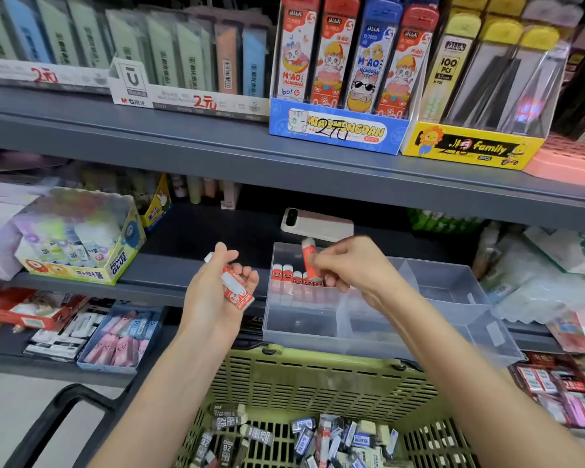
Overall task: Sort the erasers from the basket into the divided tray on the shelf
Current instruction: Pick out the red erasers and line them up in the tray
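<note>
Grey shop shelving fills the wall, and on the middle shelf [190, 231] sits a clear divided tray [453, 288], just above the far rim of a green basket [318, 376]. The right hand [348, 265] hangs over the tray's back-left compartment, thumb and fingers pinching a red eraser [308, 256]. Its long axis is near upright, white end up and leaning slightly left; its lower end is lost behind the blurred fingers. Below it a row of red erasers [291, 275] stands on end in that compartment. Left of the tray, the left hand [213, 295] has its fingers curled round red-and-white erasers [237, 290], perhaps two, though the grip hides the count. They lie on a slant, with a white end poking out past the thumb at upper left. Loose black and blue erasers [335, 437] lie every which way in the basket, cut off by the bottom edge. A phone [318, 224] lies flat behind the tray.
</note>
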